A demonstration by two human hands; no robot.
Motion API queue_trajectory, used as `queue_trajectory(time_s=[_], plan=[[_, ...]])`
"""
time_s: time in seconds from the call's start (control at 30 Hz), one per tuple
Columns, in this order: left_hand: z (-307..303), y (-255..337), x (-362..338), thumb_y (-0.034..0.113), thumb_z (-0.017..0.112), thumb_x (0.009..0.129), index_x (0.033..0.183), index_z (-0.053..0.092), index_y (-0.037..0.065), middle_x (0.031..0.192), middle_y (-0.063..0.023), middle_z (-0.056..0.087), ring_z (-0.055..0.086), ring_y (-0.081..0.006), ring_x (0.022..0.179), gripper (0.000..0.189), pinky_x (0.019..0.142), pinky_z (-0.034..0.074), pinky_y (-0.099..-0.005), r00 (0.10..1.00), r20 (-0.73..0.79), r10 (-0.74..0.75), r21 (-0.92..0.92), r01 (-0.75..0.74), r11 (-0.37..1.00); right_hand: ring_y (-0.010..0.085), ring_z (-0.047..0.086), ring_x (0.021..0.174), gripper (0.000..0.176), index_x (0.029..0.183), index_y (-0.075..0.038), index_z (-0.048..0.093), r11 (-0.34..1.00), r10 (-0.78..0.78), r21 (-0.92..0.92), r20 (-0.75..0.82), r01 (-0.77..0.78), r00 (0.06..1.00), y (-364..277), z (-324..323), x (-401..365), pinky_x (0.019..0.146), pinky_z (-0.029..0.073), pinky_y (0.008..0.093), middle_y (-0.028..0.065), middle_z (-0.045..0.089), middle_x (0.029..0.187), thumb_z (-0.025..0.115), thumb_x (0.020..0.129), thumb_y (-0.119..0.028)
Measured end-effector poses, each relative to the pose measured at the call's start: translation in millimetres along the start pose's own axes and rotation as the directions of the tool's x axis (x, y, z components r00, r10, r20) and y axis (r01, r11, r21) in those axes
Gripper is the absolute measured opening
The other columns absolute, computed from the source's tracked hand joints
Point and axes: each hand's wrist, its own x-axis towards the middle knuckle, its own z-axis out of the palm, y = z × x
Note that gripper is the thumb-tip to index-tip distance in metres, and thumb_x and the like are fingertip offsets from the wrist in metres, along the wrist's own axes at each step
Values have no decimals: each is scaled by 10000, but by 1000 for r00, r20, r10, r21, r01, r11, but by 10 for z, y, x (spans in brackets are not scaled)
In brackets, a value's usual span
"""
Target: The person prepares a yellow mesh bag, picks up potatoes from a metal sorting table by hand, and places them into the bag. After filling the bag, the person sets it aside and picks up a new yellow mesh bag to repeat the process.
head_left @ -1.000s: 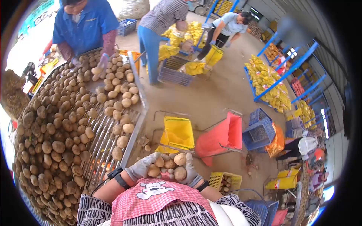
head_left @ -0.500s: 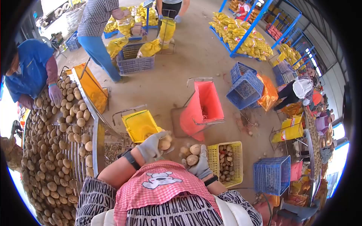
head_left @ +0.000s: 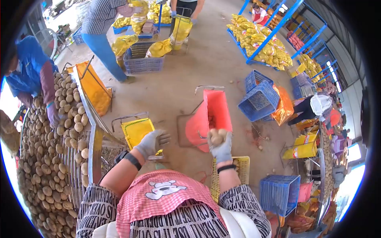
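Note:
My right hand (head_left: 222, 150), in a grey glove, is closed around potatoes (head_left: 216, 137) at the near edge of a red mesh bag (head_left: 196, 123). The bag hangs with its mouth open on a metal frame, and a few potatoes show inside. In a similar glove, my left hand (head_left: 154, 142) has its fingers stretched out and holds nothing. It is beside a smaller yellow bag (head_left: 137, 131) on another frame, covering part of that bag. Below my right forearm stands a yellow crate (head_left: 244, 168), partly hidden by the arm.
Many potatoes lie on a slatted sorting table (head_left: 75, 174) at left, where a person in blue (head_left: 33, 67) reaches in. An orange bag (head_left: 93, 89) hangs beside it. Blue crates (head_left: 260, 99) (head_left: 279, 194) stand to the right. Filled yellow bags (head_left: 258, 39) are stacked behind; other people work farther off.
My left hand has let go of its potatoes near the yellow bag and opened. My right hand has moved forward from beside the yellow crate to the red bag, still holding potatoes.

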Motion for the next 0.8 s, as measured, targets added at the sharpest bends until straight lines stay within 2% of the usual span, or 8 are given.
queue_trajectory(time_s=[0.03,0.1,0.23,0.4,0.53,0.6,0.67,0.8], plan=[[-372,-107,-79,353,493,1012,1237,574,34,1222,-121,644,643,-265,1071,399,960,501,-417,1000,-13,12,-21,-12,1000,307,643,1004,546,1209,-84,538,994,-87,-63,68,92,994,1,81,191,902,585,470,145,639,1098,556,944,-561],[-1126,-379,-166,314,502,1008,1248,569,59,1219,-107,645,634,-253,1088,357,955,499,-415,863,494,109,-313,59,948,367,643,1054,672,1267,-15,509,994,-63,90,-37,66,997,-42,-7,704,903,589,459,216,615,1210,539,937,-598],[-1239,-577,-1398,318,513,1007,1275,554,95,1240,-98,641,634,-233,1083,351,949,494,-430,976,-152,158,-283,-196,939,306,698,996,568,1240,-30,544,978,184,-112,49,-177,982,432,-34,1129,822,624,411,200,684,1129,559,952,-520],[-2115,-911,-2509,328,498,1022,1285,547,87,1242,-97,644,645,-226,1057,360,919,510,-411,786,-488,380,-212,-529,821,258,722,940,415,1133,-32,641,792,569,-285,27,-540,822,2476,38,577,738,639,392,156,706,1141,500,998,-398],[-3063,-1236,-3773,335,478,1034,1291,538,65,1219,-100,652,659,-213,1041,377,881,532,-368,554,-660,507,-49,-706,707,225,726,920,358,1083,-75,686,429,849,-445,-99,-786,520,4595,-100,-613,692,631,364,94,735,1076,461,1011,-343],[-3377,-1292,-4005,302,489,1038,1278,546,60,1206,-88,654,666,-198,1036,345,874,537,-352,463,-716,522,-29,-768,640,197,709,917,344,1136,-81,670,308,885,-617,-94,-724,456,5168,256,-964,713,615,354,68,720,1108,480,1014,-341],[-3627,-1371,-4373,251,503,1040,1263,555,45,1197,-81,653,667,-192,1029,308,894,536,-351,178,-771,611,183,-858,480,189,688,906,342,1183,-68,626,250,887,-863,22,-439,462,5673,622,-1415,724,595,305,81,695,1126,495,1020,-339],[-3872,-1636,-5566,174,504,1040,1214,553,19,1072,-16,624,578,-89,974,238,839,512,-275,-104,-801,589,377,-853,361,170,668,877,339,1230,-58,573,166,946,-983,137,-75,295,6389,1108,-2664,698,569,262,91,673,1100,483,1037,-321]])
